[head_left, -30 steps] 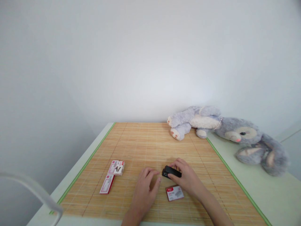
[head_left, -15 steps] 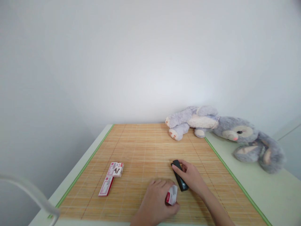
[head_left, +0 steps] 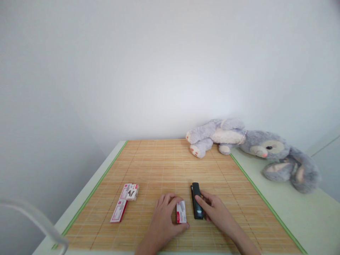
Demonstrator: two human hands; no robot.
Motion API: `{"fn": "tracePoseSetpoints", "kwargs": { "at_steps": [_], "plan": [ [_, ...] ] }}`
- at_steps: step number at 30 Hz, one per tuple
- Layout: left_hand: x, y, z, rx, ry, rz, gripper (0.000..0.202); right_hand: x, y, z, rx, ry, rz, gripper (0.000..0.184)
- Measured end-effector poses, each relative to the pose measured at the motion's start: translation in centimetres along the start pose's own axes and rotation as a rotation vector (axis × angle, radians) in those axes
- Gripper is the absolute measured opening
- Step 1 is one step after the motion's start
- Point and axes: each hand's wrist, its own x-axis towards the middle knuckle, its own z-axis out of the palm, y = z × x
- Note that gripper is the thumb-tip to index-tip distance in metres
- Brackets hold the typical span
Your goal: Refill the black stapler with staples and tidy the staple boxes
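My left hand (head_left: 166, 219) grips a small red-and-white box (head_left: 181, 211) by its two ends, thumb at the near end and fingers at the far end. A staple picture seems to be printed on its top, too small to be sure. Just to the right lies a black stapler (head_left: 197, 201), pointing away from me on the bamboo mat. My right hand (head_left: 212, 207) is closed round the stapler's right side, its thumb on top and the other fingers partly hidden behind it. A narrow gap separates box and stapler.
On the left of the bamboo mat (head_left: 159, 163) lie two flat pink-and-white boxes (head_left: 118, 211) and a small white box (head_left: 132, 192) with a dark printed picture. A grey plush rabbit (head_left: 228, 136) lies at the back right. A white curved tube (head_left: 37, 219) crosses the lower left.
My left hand has moved left with the box, which now lines up beside the stapler. The right hand has turned the stapler straighter and shifted it slightly left.
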Motion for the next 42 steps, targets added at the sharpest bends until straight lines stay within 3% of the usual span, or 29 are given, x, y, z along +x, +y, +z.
{"fn": "tracePoseSetpoints", "kwargs": {
  "at_steps": [6,20,22,25,27,28,32,35,38,42],
  "plan": [
    [1.3,1.0,0.1,-0.021,-0.048,0.049,0.074,-0.5,-0.9,1.9,0.061,-0.049,-0.039,0.051],
    [1.1,1.0,0.5,0.013,0.036,0.085,0.059,-0.3,-0.9,2.1,0.038,0.007,-0.083,0.062],
    [1.0,0.7,0.7,0.003,0.027,0.083,0.068,-0.2,-0.8,2.1,0.04,0.019,-0.101,0.063],
    [0.5,0.0,0.8,-0.04,0.001,0.055,0.11,-0.1,-0.2,2.2,0.069,0.078,-0.078,0.069],
    [-0.3,-0.7,0.5,-0.05,0.037,0.023,0.118,-0.2,0.4,2.4,0.096,0.123,-0.036,0.073],
    [-0.8,-1.3,0.1,-0.03,0.089,0.001,0.107,-0.2,0.6,2.5,0.106,0.143,-0.015,0.074],
    [-3.3,-5.1,-2.7,0.213,0.48,-0.135,0.048,-0.5,1.2,2.5,0.132,0.168,0.003,0.072],
    [-5.3,-8.9,-5.3,0.42,0.727,-0.314,0.045,-0.6,1.2,2.5,0.124,0.18,0.005,0.073],
    [-6.4,-11.5,-6.9,0.514,0.697,-0.48,0.057,-0.6,1.1,2.5,0.096,0.215,0.013,0.077],
    [-5.7,-12.8,-7.7,0.517,0.621,-0.528,0.06,-0.7,1.0,2.5,0.056,0.237,0.004,0.077]
  ]
}}
